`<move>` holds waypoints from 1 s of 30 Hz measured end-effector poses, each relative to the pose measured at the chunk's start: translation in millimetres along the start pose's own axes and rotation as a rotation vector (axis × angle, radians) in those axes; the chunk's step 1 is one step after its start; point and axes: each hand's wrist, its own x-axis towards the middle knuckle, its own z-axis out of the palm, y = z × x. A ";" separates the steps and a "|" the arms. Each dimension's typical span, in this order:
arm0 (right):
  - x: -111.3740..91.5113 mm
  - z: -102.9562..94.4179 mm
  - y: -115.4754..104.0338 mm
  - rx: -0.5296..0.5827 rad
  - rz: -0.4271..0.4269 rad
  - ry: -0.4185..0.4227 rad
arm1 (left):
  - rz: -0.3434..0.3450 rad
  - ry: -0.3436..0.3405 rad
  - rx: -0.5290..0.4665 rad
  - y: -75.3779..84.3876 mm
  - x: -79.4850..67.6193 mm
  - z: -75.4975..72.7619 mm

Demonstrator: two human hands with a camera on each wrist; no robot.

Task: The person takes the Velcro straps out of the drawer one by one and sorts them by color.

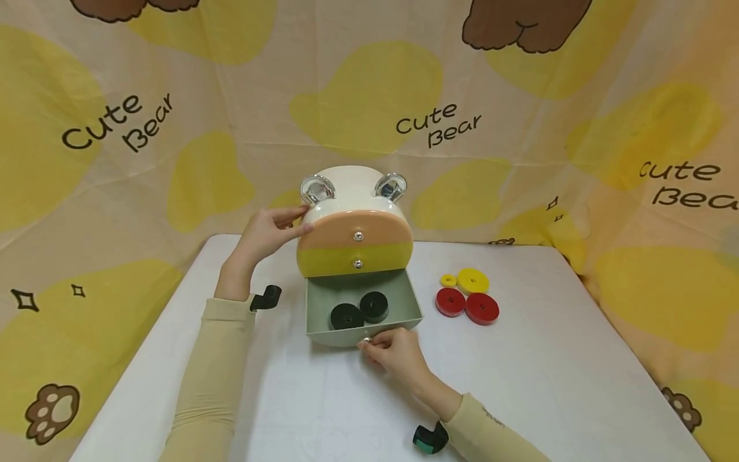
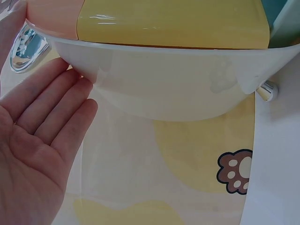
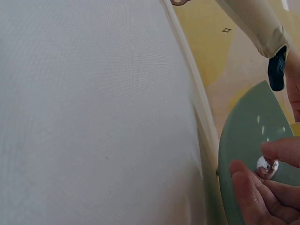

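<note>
A rounded drawer box with a cream shell and silver ears stands on the table. Its orange and yellow drawers are closed, while the green bottom drawer is pulled out. Inside that drawer lie two black discs. My left hand touches the box's left side with fairly straight fingers, the thumb by the front edge; the left wrist view shows the fingertips against the cream shell. With thumb and fingers, my right hand pinches the silver knob on the green drawer's front.
To the right of the box, two red discs and two yellow ones lie close together on the white table. A patterned cloth hangs behind and along the sides.
</note>
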 end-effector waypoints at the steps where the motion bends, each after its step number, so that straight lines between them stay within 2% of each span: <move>1: -0.7 -0.1 -0.1 0.003 0.001 -0.003 | -0.001 -0.002 0.000 0.1 -0.1 0.0; 14: -10.8 2.4 1.5 -0.014 -0.027 -0.058 | -0.025 -0.018 0.003 -0.8 0.0 0.0; 26: -10.4 5.0 5.2 -0.024 -0.049 -0.061 | -0.031 -0.022 -0.008 0.0 0.1 -0.6; 30: -12.3 2.2 4.0 0.006 -0.031 -0.107 | -0.023 -0.016 -0.014 1.0 -0.8 -0.3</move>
